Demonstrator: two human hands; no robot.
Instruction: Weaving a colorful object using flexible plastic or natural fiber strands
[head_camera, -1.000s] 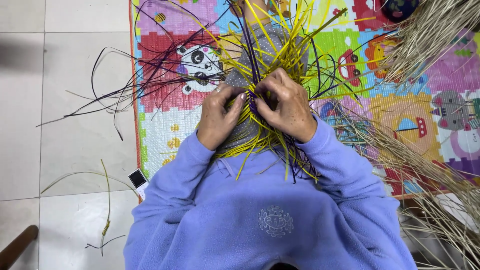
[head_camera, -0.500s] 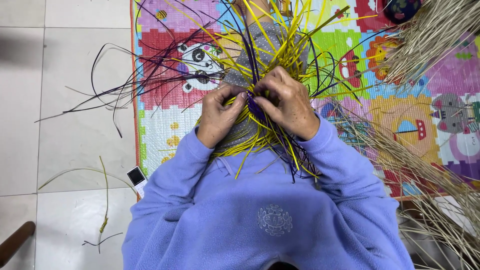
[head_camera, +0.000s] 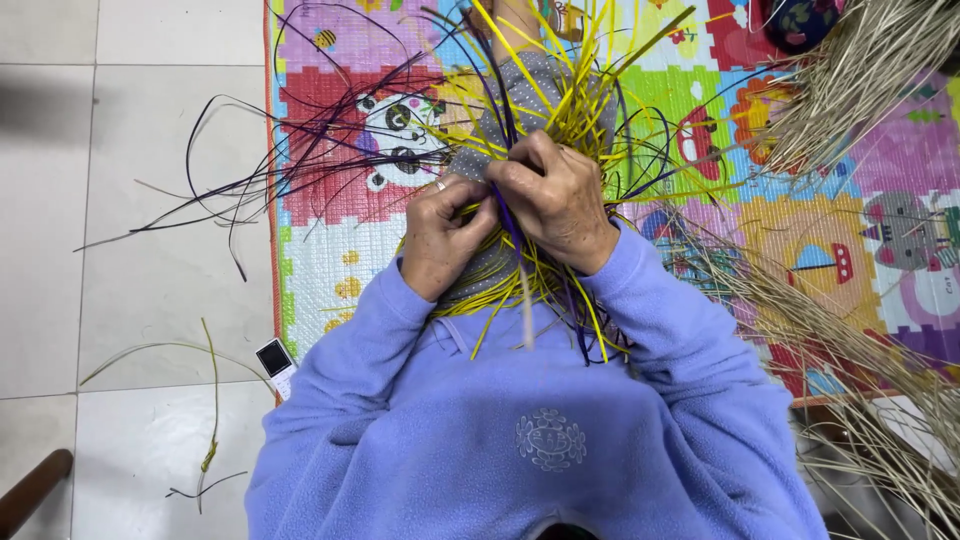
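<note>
Both hands meet over the weave: the left hand pinches yellow strips, and the right hand has its fingers closed on a purple strip, above the mat.

your left hand and right hand meet over your lap, fingers pinching yellow strips and dark purple strips that fan across the colourful play mat. pale straw lies at your right.
</note>
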